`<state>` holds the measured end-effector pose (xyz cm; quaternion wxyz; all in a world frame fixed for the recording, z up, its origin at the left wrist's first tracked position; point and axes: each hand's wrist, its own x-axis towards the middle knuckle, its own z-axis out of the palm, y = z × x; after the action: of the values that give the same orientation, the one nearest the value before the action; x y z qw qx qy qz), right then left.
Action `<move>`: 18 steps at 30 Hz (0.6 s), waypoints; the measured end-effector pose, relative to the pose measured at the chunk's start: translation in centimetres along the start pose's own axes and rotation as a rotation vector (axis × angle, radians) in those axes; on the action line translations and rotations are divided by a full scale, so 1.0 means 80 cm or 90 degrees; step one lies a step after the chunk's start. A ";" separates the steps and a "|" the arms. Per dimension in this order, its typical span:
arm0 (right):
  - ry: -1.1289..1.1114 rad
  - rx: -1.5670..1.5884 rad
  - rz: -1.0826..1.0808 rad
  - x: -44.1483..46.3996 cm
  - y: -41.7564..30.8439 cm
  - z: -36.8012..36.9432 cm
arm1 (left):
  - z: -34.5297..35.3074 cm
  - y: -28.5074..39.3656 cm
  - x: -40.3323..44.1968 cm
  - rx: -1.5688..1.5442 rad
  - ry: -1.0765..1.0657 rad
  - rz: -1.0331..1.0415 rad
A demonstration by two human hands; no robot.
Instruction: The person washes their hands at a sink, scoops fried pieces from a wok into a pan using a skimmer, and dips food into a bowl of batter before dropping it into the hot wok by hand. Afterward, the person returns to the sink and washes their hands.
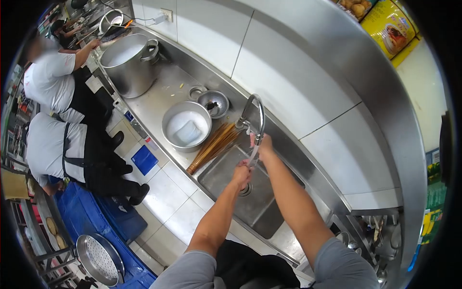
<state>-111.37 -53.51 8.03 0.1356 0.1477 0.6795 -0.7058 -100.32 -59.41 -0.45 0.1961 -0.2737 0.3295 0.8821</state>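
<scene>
Water runs from a curved metal faucet (260, 113) over a stainless steel sink (269, 212). My left hand (242, 174) is under the stream, above the basin, its fingers curled in; whether anything is inside them is hidden. Close by the spout is my right hand (262, 146), partly covered by the faucet and the water, so its fingers do not show well. A bundle brush of thin bamboo sticks (214, 147) lies across the sink's left edge. Beside it stands a metal pot (166, 127) with whitish liquid and a pale block-like item (187, 133) in it.
Small metal bowls (214, 103) sit behind the pot, and a large stockpot (127, 65) stands farther along the counter. Two co-workers in white shirts (53, 86) (45, 144) are at the left. A perforated pan (98, 257) rests near blue bins (82, 207). Yellow packages (390, 29) stand overhead.
</scene>
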 end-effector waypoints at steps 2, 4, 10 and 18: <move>-0.101 -0.095 -0.005 0.027 -0.001 -0.012 | 0.001 -0.006 -0.002 -0.031 0.003 0.042; -0.182 -0.109 0.089 0.098 0.045 -0.037 | 0.008 0.003 -0.020 -0.037 0.001 0.073; -0.100 -0.260 0.318 0.066 -0.014 0.026 | 0.011 0.009 -0.005 -0.002 0.065 0.063; -0.192 0.409 0.353 0.030 -0.088 0.002 | 0.001 0.018 -0.016 0.062 -0.084 0.063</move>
<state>-116.38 -53.38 13.55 0.3645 0.2540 0.3330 -0.8317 -100.07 -60.60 1.05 0.1868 -0.1889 0.3713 0.8897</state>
